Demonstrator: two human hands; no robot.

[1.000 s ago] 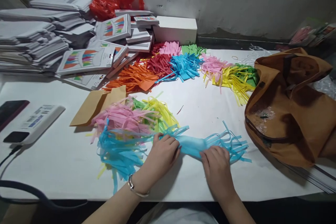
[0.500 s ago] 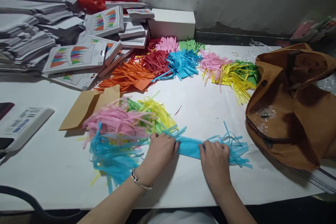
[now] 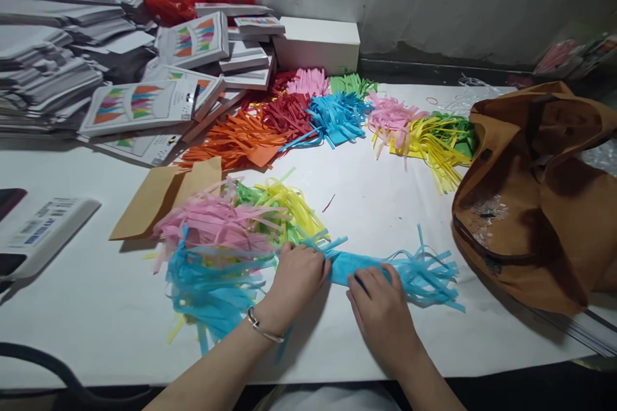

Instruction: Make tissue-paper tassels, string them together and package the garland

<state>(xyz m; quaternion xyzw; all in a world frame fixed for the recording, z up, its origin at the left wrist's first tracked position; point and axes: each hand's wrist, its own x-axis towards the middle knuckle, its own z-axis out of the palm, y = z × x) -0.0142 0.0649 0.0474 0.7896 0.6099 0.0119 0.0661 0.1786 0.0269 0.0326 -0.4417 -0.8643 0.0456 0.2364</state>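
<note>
A blue fringed tissue-paper tassel [image 3: 348,264] lies stretched sideways on the white table, with an uncut band in the middle and loose strips at both ends. My left hand [image 3: 301,273] grips the band's left part, fingers closed over it. Further right, my right hand [image 3: 380,305] has its fingers bent over the band's lower edge; its thumb tip is partly hidden. Beside my left wrist spreads another blue tassel [image 3: 209,298], with a pink tassel [image 3: 212,225] and a yellow tassel [image 3: 294,205] behind it.
Brown paper [image 3: 144,202] lies at the left. Behind are several coloured tassels [image 3: 241,138], printed boxes [image 3: 139,103] and a white box [image 3: 318,42]. An open brown bag [image 3: 544,218] stands at the right. A white barcoded object [image 3: 53,225] sits far left.
My right hand has slid left and slightly down along the blue band, closer to my left hand. The left hand stays at its end of the band.
</note>
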